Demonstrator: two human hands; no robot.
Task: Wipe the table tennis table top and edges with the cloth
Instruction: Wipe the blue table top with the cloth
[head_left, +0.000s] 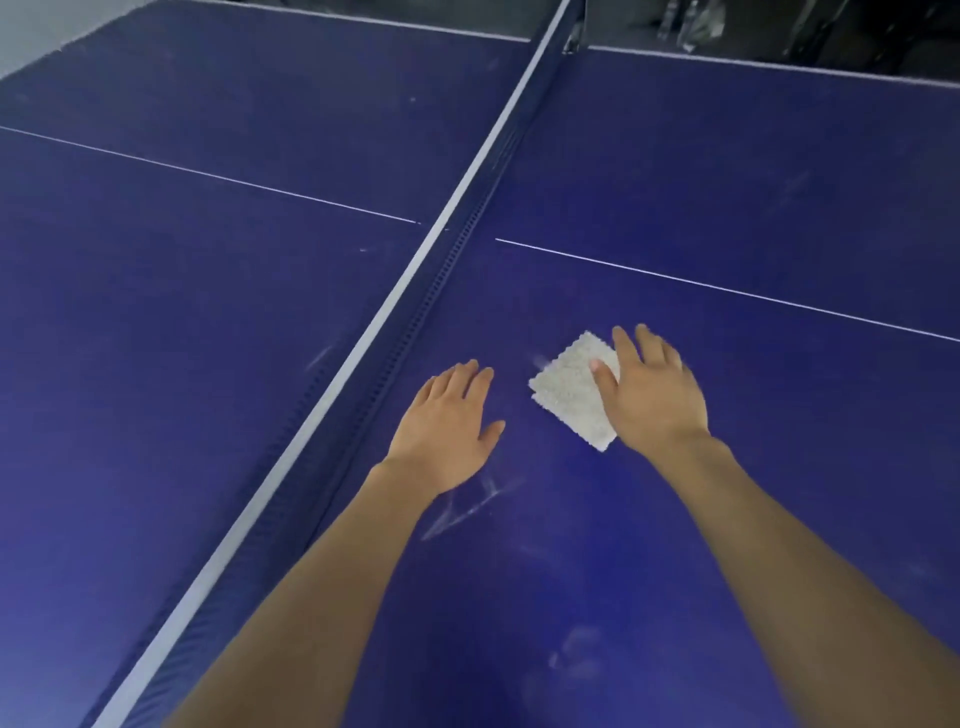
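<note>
— Where is the cloth just now?

— The white cloth (571, 392) lies flat on the blue table tennis table (727, 182), on the half to the right of the net (415, 291), on the near side of the thin white centre line (727, 291). It is near the net but not touching it.

— Who holds it?

— The right hand (657, 400) presses down on it, palm flat, fingers straight and spread. The hand covers the cloth's right part; the thumb lies across the cloth's middle. Nothing is gripped or pinched.

— And the other hand?

— The left hand (449, 428) is between the net and the cloth, apart from both. Its fingers are straight and close together, thumb out to the side, holding nothing. It seems to rest palm-down on the table, though I cannot tell for sure that it touches.

— Is the table clean there?

— No, pale streaks (467, 506) mark the surface just nearer than the left hand, on the same side of the net as the cloth.
</note>
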